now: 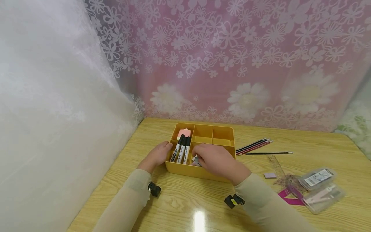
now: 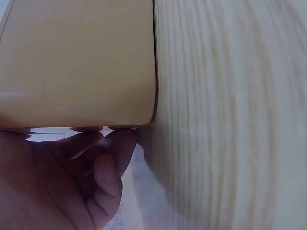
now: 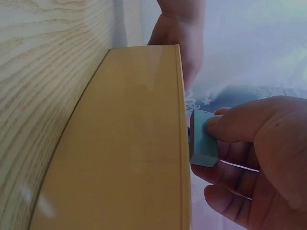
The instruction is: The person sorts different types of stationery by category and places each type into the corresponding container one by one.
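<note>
A yellow compartment box (image 1: pixel 185 169) sits on the table, its front wall filling much of both wrist views. My left hand (image 1: pixel 157 154) rests at its left side, fingers against the outer wall in the left wrist view (image 2: pixel 72 179). Over the front right compartment, my right hand (image 1: pixel 215 159) pinches a small block-shaped eraser (image 3: pixel 204 139) between thumb and fingers, close to the front rim. It looks blue-green in the right wrist view. Black-capped white markers (image 1: pixel 182 153) lean in the front left compartment. Behind them is a pink and cream item (image 1: pixel 184 132).
Right of the box lie several pencils (image 1: pixel 253 146), one apart (image 1: pixel 269 153). Nearer are a lilac eraser (image 1: pixel 270 175), a clear ruler (image 1: pixel 276 167), a magenta set square (image 1: pixel 291 197) and two clear plastic cases (image 1: pixel 318 178). A floral curtain (image 1: pixel 203 71) hangs behind the table.
</note>
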A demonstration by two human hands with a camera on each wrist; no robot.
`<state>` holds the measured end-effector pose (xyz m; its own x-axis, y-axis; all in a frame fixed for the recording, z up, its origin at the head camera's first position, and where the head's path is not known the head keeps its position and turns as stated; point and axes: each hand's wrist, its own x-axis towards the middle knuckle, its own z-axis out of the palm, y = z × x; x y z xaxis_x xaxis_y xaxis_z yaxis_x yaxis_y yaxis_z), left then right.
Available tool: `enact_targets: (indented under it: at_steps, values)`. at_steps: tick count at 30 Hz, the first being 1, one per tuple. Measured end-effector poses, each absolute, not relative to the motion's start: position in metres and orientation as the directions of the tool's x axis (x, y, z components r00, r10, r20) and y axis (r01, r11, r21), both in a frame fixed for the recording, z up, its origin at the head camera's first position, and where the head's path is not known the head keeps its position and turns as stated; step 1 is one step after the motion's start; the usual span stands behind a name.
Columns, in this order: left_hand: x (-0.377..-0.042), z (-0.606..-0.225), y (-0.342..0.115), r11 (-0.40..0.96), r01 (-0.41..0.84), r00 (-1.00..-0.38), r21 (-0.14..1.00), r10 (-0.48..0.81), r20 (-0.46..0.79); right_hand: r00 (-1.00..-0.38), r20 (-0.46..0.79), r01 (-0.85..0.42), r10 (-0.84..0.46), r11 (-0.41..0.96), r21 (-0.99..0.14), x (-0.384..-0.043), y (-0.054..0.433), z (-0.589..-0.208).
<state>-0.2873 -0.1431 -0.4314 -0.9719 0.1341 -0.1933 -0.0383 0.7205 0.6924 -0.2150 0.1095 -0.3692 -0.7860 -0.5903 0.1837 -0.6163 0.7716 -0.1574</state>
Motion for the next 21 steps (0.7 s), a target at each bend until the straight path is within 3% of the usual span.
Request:
enact_targets:
  at_steps: [21]
  values:
    - [-0.287, -0.431, -0.143, 0.74, -0.017, -0.972, 0.672, 0.145, -0.184, -0.794, 0.208, -0.607, -0.572, 0.768, -0.206, -0.21, 0.151, -0.364]
